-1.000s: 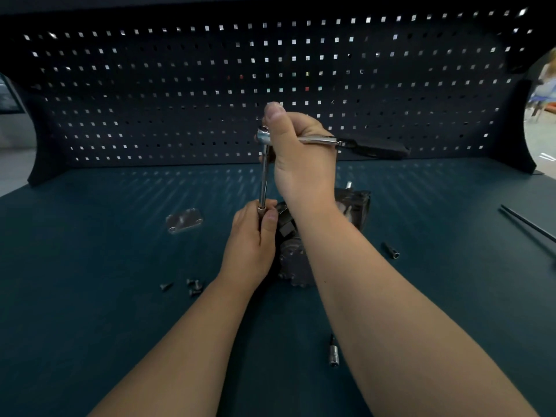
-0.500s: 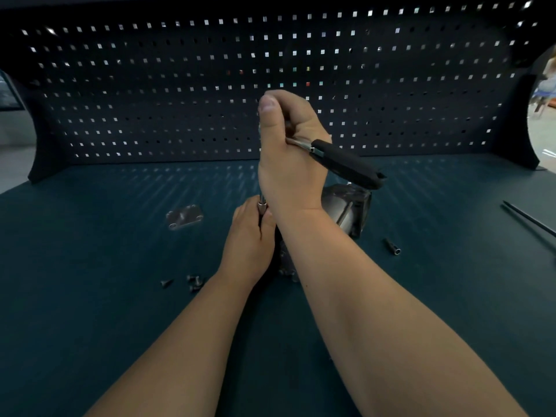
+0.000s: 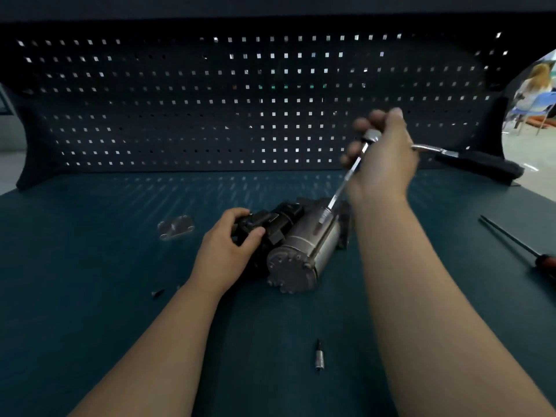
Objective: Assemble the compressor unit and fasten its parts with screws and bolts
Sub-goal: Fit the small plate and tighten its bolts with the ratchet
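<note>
My left hand [image 3: 228,249] grips the black housing end of the grey cylindrical metal compressor unit [image 3: 301,251], which lies on its side mid-way across the dark teal bench [image 3: 90,296], so the body cannot roll under torque. My right hand [image 3: 383,159] wraps round the head of the chrome long-bar ratchet wrench [image 3: 339,191], tilting the socket end onto the cylinder. I cannot tell whether it seats on a bolt.

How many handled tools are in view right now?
2. A ratchet gripped in the right hand over the compressor; a screwdriver lying on the bench at far right. Arms may hide others.
</note>
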A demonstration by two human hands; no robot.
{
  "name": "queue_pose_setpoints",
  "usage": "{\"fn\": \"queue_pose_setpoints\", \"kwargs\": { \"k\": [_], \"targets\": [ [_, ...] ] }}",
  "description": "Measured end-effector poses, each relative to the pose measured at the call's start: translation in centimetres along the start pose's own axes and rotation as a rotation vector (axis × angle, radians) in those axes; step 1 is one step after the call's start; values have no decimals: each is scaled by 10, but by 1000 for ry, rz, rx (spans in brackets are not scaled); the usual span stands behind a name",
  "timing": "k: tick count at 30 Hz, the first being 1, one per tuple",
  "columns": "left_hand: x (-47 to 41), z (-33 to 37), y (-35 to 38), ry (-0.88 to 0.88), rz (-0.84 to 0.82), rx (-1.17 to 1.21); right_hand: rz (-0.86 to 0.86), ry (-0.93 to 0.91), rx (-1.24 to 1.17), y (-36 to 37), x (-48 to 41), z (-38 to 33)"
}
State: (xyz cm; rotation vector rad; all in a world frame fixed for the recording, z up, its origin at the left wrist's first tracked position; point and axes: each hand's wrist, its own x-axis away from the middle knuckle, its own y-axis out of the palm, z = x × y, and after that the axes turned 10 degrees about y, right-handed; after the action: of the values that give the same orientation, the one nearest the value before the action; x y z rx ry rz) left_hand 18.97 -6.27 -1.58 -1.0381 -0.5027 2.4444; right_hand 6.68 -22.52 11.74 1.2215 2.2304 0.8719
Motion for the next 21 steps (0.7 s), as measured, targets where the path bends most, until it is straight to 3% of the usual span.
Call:
{"fn": "queue_pose_setpoints", "kwargs": {
  "k": [5, 7, 12, 16, 18, 21],
  "targets": [
    [-9, -4, -9, -52, -68, 42, -55, 527, 415, -81, -28, -6],
    [-16, -6, -11, -98, -71, 57, 20, 622, 455, -115, -27, -1],
    [-6, -5, -39, -55, -207, -270, 181, 561, 546, -163, -24, 10],
    [43, -18, -79, -114, -432, -728, 194, 395, 844, -165, -25, 19],
    [61, -26, -88, -231, -500, -704, 188, 358, 925, -162, -23, 22],
    [69, -33, -88, -286, -437, -550, 173, 366, 988, -163, -20, 22]
  ]
}}
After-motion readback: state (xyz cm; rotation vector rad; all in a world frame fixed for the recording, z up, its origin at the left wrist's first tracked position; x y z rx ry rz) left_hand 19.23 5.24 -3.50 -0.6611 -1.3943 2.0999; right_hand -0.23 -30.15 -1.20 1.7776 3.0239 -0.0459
